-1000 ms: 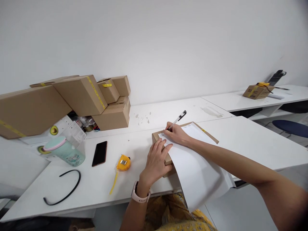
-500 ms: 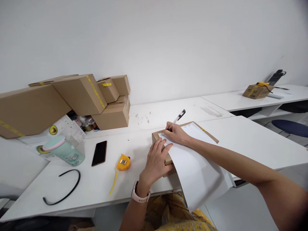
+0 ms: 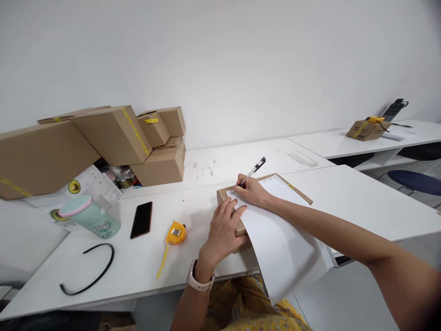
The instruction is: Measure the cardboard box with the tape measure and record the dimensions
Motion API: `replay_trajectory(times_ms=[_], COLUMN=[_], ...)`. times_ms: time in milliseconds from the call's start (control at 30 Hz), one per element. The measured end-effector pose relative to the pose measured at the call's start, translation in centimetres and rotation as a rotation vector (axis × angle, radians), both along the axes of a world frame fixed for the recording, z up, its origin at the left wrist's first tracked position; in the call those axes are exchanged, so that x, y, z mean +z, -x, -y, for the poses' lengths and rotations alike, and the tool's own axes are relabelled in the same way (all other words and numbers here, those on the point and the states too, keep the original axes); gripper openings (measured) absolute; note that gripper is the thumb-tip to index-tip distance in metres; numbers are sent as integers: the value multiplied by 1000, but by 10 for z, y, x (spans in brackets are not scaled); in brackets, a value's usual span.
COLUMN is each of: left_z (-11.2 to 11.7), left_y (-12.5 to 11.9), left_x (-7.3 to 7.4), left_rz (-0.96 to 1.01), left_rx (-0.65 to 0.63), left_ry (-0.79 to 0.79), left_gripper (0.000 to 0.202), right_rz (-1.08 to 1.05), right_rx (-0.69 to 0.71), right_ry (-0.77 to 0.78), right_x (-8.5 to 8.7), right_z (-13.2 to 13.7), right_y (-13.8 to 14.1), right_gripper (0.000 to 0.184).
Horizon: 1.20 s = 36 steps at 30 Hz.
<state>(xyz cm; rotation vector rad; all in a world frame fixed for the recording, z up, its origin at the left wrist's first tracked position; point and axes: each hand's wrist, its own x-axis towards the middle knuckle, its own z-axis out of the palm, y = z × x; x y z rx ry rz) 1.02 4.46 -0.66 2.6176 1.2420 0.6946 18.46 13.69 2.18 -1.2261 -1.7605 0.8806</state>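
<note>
A flat cardboard box (image 3: 296, 191) lies on the white table (image 3: 361, 202) in front of me, with a white sheet of paper (image 3: 279, 243) on top that droops over the table's front edge. My right hand (image 3: 251, 191) is closed on a black-capped pen (image 3: 253, 170), its tip on the paper's far left corner. Flat on the paper and the box's left edge rests my left hand (image 3: 223, 230), fingers stretched out, a pale watch on its wrist.
A yellow tape measure (image 3: 176, 232) with its tape pulled out, a black phone (image 3: 141, 219), a mint cup (image 3: 90, 216) and a black curved band (image 3: 87, 271) lie to the left. Cardboard boxes (image 3: 113, 133) are piled at the back left. Another box (image 3: 365, 130) sits on the far right table.
</note>
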Motion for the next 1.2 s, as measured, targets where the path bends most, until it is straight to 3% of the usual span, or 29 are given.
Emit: replay_trajectory(times_ms=[1000, 1200], left_z=[0, 0], left_y=[0, 0], left_x=[-2, -2], left_rz=[7, 14], left_rx=[-4, -3], left_ry=[-1, -6], left_gripper=[70, 71], right_rz=[-3, -138], right_rx=[-8, -166], right_ry=[13, -142], right_x=[-3, 15], right_z=[0, 7], right_y=[0, -13], right_gripper=[17, 24])
